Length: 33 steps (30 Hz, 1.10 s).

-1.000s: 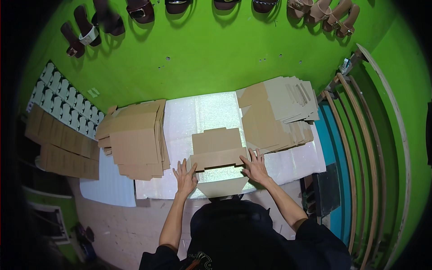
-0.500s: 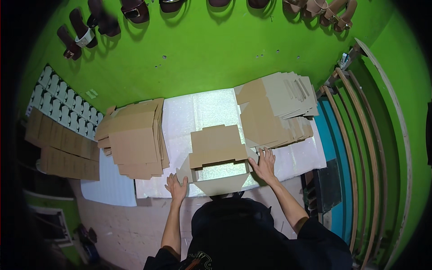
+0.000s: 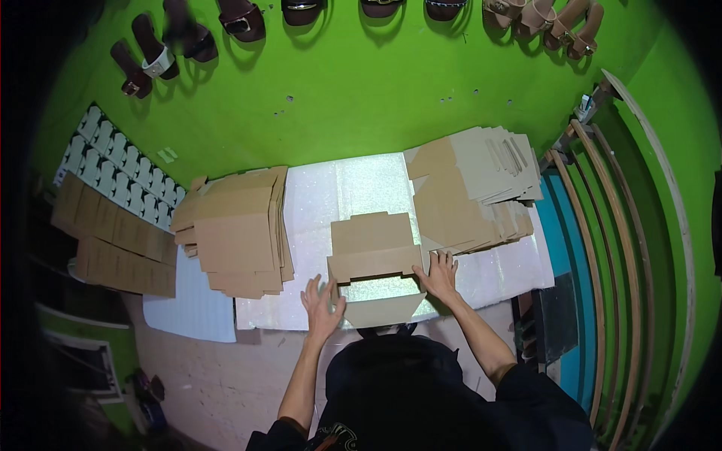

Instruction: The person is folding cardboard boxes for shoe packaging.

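A partly folded brown cardboard box [image 3: 372, 234] lies in front of me near the table's front edge. Its back panel is spread away from me, and its front flap [image 3: 385, 310] leans outward toward my body. My left hand [image 3: 323, 308] is at the box's left side, fingers spread and thumb by the side wall. At the right side, my right hand [image 3: 439, 276] has its fingers apart, the thumb against the box's right edge. Neither hand is closed around the cardboard. The side flaps are partly hidden by my hands.
Flat cardboard blanks are stacked at the left [image 3: 233, 233] and right [image 3: 459, 203] of the shiny white-covered table [image 3: 308, 195]. Closed brown boxes [image 3: 124, 267] stand further left. Sandals [image 3: 241, 22] hang on the green wall. Wooden rails [image 3: 594, 225] rise at the right.
My left hand has moved in toward the box, and the side flaps that stuck out are now drawn inward. The right hand stays by the right side. The whole view has shifted slightly.
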Available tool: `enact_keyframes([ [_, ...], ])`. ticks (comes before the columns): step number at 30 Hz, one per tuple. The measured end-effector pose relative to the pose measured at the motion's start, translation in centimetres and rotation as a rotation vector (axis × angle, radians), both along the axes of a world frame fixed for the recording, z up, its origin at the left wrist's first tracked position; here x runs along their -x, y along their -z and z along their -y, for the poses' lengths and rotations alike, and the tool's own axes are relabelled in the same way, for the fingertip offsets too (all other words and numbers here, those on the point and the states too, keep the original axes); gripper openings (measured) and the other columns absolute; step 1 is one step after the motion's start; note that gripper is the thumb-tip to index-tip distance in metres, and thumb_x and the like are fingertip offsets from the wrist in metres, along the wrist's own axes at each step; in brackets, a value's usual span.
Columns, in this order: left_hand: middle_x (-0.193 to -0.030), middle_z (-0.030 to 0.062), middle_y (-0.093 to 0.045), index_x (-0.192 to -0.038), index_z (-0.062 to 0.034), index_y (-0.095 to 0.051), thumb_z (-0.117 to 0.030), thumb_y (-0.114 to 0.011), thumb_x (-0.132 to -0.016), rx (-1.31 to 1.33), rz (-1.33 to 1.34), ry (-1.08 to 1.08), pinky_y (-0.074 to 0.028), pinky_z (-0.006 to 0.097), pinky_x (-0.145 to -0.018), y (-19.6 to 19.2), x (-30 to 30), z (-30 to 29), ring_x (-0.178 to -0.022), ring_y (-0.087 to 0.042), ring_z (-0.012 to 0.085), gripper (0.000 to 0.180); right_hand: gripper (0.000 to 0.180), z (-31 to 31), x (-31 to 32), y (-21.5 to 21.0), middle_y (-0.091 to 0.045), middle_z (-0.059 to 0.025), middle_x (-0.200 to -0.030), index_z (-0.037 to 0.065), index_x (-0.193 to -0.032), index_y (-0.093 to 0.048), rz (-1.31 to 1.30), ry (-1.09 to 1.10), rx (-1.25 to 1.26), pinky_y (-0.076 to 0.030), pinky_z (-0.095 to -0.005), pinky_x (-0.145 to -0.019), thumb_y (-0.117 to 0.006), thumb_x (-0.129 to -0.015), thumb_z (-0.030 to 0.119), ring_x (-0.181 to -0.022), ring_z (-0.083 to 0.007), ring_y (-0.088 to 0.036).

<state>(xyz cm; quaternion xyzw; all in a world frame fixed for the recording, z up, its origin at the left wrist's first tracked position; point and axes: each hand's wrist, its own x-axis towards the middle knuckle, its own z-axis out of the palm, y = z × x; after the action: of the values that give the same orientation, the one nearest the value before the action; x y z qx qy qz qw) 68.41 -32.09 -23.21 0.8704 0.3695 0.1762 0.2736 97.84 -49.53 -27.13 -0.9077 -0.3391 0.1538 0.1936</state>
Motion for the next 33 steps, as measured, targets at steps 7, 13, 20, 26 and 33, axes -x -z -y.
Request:
enact_keyframes([
  [7,-0.155,0.0244,-0.033,-0.134,-0.0158,-0.066,-0.044,-0.068,-0.09,-0.065,-0.213,0.182,-0.011,0.073,-0.114,0.7,-1.6,0.1,-0.146,-0.023,0.0491,0.052,0.082,0.1,0.0,0.2,-0.039,-0.0294,-0.148,-0.005,-0.139,-0.048,0.006,-0.009,0.013,-0.019,-0.0707,-0.114,-0.062,-0.09,0.059,-0.143,-0.0531,-0.025],
  [13,-0.158,0.0224,-0.031,-0.128,-0.0158,-0.071,-0.053,-0.062,-0.092,-0.115,-0.304,0.267,-0.01,0.076,-0.113,1.4,-2.3,-0.9,-0.148,-0.018,0.0487,0.052,0.082,-0.3,0.1,0.6,-0.04,-0.0287,-0.149,-0.006,-0.138,-0.049,0.004,-0.001,0.04,-0.019,-0.0712,-0.114,-0.063,-0.089,0.058,-0.143,-0.0515,-0.026],
  [20,-0.159,0.0222,-0.031,-0.117,-0.0147,-0.077,-0.057,-0.058,-0.093,-0.201,-0.372,0.319,-0.008,0.078,-0.112,1.9,-3.2,-1.8,-0.15,-0.014,0.0489,0.052,0.081,-0.3,0.4,0.9,-0.04,-0.0287,-0.148,-0.005,-0.139,-0.047,0.009,0.013,0.032,-0.019,-0.0714,-0.114,-0.063,-0.089,0.057,-0.143,-0.0513,-0.026],
  [26,-0.158,0.0232,-0.033,-0.115,-0.012,-0.076,-0.047,-0.061,-0.093,-0.166,-0.362,0.347,-0.009,0.077,-0.112,1.2,-3.4,-1.6,-0.149,-0.017,0.0486,0.045,0.081,0.1,0.4,0.4,-0.04,-0.0292,-0.149,-0.006,-0.139,-0.047,-0.031,0.005,0.044,-0.018,-0.0729,-0.113,-0.064,-0.089,0.055,-0.143,-0.0521,-0.026],
  [33,-0.154,0.0245,-0.035,-0.142,-0.0033,-0.051,-0.037,-0.065,-0.091,-0.127,-0.22,0.134,-0.014,0.072,-0.114,1.8,-1.7,-2.7,-0.147,-0.023,0.0461,0.063,0.081,2.5,0.1,-1.3,-0.051,-0.0256,-0.135,-0.006,-0.135,-0.048,0.1,0.094,-0.031,-0.028,-0.0605,-0.111,-0.069,-0.087,0.056,-0.136,-0.0484,-0.037],
])
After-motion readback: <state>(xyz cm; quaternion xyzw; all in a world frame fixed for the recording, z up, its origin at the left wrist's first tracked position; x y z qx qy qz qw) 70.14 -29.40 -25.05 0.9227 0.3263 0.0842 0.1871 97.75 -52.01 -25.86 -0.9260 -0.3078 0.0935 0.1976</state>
